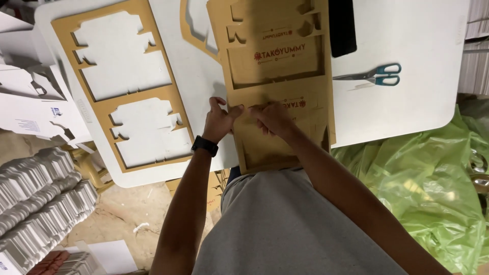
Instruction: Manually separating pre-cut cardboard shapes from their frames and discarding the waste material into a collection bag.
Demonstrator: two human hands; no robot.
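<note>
A brown die-cut cardboard sheet (285, 71) with red printing lies on the white table (423, 61) in front of me. My left hand (220, 121), with a black watch on its wrist, pinches the sheet's left side near the lower box outline. My right hand (272, 118) presses and grips the same lower panel just beside it. Both hands' fingertips meet at the top edge of that panel. The upper box blank still sits in the sheet.
An empty brown cardboard frame (102, 86) with punched-out holes lies on the table's left. Teal-handled scissors (374, 75) and a black flat object (342, 25) lie to the right. White stacked blanks (35, 188) sit on the floor at left, a green plastic bag (433, 173) at right.
</note>
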